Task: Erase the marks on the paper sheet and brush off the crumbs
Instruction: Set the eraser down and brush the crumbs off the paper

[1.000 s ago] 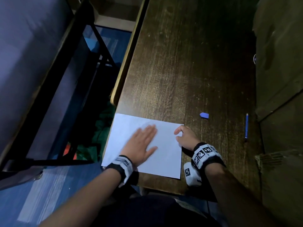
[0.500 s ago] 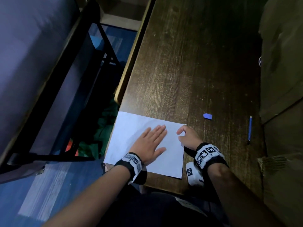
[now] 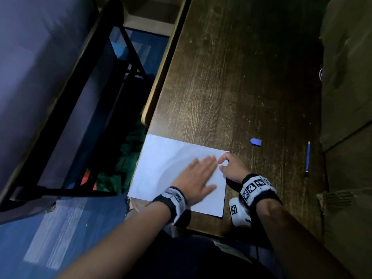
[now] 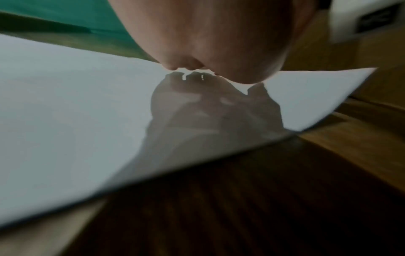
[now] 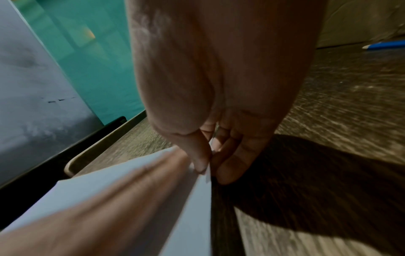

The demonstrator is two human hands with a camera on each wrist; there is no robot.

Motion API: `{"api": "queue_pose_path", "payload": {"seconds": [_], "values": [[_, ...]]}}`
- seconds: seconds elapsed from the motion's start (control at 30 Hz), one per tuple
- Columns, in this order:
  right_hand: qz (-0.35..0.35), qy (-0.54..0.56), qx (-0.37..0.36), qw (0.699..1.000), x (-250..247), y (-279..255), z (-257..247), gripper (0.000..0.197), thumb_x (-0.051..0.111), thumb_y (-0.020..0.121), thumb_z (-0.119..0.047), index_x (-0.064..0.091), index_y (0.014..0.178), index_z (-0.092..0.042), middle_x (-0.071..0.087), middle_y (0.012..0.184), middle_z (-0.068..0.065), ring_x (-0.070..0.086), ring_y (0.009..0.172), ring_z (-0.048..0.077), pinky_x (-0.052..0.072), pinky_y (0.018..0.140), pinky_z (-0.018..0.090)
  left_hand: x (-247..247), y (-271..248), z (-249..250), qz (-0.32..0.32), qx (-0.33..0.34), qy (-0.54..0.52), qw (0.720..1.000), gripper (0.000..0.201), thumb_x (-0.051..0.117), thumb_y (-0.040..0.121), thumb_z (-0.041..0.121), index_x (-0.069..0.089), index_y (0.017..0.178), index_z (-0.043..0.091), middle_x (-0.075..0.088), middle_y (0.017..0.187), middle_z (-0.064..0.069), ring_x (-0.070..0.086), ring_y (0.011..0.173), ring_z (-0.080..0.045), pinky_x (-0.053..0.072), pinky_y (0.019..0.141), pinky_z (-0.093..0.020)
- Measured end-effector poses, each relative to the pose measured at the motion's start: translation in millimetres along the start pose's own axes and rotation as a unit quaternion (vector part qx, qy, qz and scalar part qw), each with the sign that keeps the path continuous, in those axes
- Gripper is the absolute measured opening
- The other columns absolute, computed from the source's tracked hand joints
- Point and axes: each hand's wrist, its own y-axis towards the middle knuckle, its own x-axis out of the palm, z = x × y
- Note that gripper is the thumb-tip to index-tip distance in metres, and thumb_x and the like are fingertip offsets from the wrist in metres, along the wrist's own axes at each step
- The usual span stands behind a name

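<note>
Presently, the paper sheet (image 3: 161, 168), lying at the near left edge of the table (image 3: 241, 87), is being brushed by the flat, outstretched left hand (image 3: 196, 176), while its right edge is being pinched by the right hand (image 3: 231, 168); light strokes directed off the sheet are being advised, with the pinched edge being kept still so that creasing is avoided

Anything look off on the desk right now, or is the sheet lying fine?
One thing: the paper sheet sits askew, its left corner hanging past the table edge. The right hand pinches its right edge; the left hand lies flat on it. Eraser and pencil lie apart, untouched.
</note>
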Motion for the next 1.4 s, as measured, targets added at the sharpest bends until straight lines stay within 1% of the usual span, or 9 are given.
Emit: {"api": "queue_pose_path", "payload": {"seconds": [0.17,0.27,0.43,0.77,0.87,1.07,1.17,1.3,1.4], "values": [[-0.008,-0.003,0.007,1.0,-1,0,0,0.019,0.054,0.087,-0.012,0.055,0.084,-0.031,0.06,0.093,0.001,0.064,0.068,0.015,0.041,0.056,0.024,20,-36,-38,0.023,0.04,0.032,0.998,0.074,0.027,0.105,0.058,0.014,0.163,0.015,0.004,0.171,-0.003,-0.001,0.157,-0.018,0.003,0.126,-0.044],[-0.012,-0.01,0.018,1.0,0,-1,1,0.017,0.053,0.086,-0.016,0.056,0.084,-0.033,0.06,0.094,-0.001,0.064,0.072,0.015,0.043,0.058,0.026,10,-69,-100,0.058,-0.107,0.0,0.993,0.074,0.022,0.105,0.059,0.019,0.162,0.013,0.007,0.17,-0.004,0.005,0.157,-0.019,0.019,0.123,-0.053],[-0.008,-0.013,0.004,1.0,-3,-2,-2,0.019,0.053,0.086,-0.012,0.055,0.083,-0.031,0.058,0.105,-0.001,0.061,0.074,0.011,0.043,0.059,0.023,-18,-86,-136,0.099,-0.283,0.015,0.954,0.074,0.016,0.105,0.053,0.012,0.162,0.006,0.006,0.17,-0.011,0.001,0.157,-0.023,0.005,0.126,-0.049],[-0.005,-0.001,0.005,1.0,-1,-3,-5,0.02,0.055,0.084,-0.011,0.055,0.08,-0.031,0.062,0.101,0.005,0.064,0.066,0.017,0.043,0.058,0.024,26,-23,-9,0.0,0.088,0.061,0.994,0.075,0.02,0.105,0.06,0.006,0.164,0.016,-0.002,0.171,-0.005,-0.005,0.157,-0.02,0.001,0.126,-0.046],[-0.008,0.003,0.015,1.0,-2,-6,-6,0.018,0.053,0.086,-0.011,0.056,0.083,-0.028,0.059,0.102,0.005,0.062,0.065,0.013,0.04,0.054,0.024,19,-46,-62,0.031,0.043,0.027,0.998,0.071,0.028,0.105,0.059,0.018,0.163,0.02,0.009,0.171,-0.002,0.006,0.157,-0.019,0.011,0.124,-0.047],[-0.042,0.04,0.046,0.997,-12,-11,-11,0.028,0.041,0.079,-0.006,0.057,0.085,-0.029,0.06,0.097,0.003,0.061,0.078,0.02,0.04,0.06,0.026,-16,-71,-137,0.095,-0.237,0.028,0.966,0.071,0.015,0.106,0.053,0.013,0.161,0.008,0.009,0.17,-0.007,0.009,0.157,-0.022,0.014,0.123,-0.054],[-0.055,0.051,0.058,0.995,-14,-13,-12,0.027,0.042,0.075,-0.009,0.053,0.086,-0.031,0.061,0.091,0.004,0.063,0.076,0.023,0.043,0.064,0.028,-22,-31,-92,0.103,-0.171,0.014,0.98,0.067,0.025,0.106,0.045,0.02,0.16,0.005,0.018,0.168,-0.013,0.014,0.156,-0.026,0.018,0.123,-0.058],[-0.02,0.048,0.057,0.997,-11,-15,-16,0.027,0.042,0.077,-0.006,0.053,0.091,-0.026,0.064,0.086,0.008,0.061,0.072,0.023,0.04,0.057,0.026,-2,9,-14,0.015,0.014,0.003,1.0,0.068,0.019,0.107,0.052,0.004,0.164,0.02,-0.006,0.171,0.001,-0.007,0.157,-0.014,-0.004,0.126,-0.044],[-0.013,0.043,0.059,0.997,-12,-15,-17,0.028,0.041,0.079,-0.003,0.053,0.095,-0.023,0.064,0.083,0.008,0.058,0.063,0.019,0.037,0.051,0.025,7,10,-27,0.035,-0.001,0.022,0.999,0.067,0.019,0.106,0.055,0.009,0.164,0.022,0.001,0.17,0.001,0.004,0.157,-0.016,0.0,0.126,-0.043]]}}
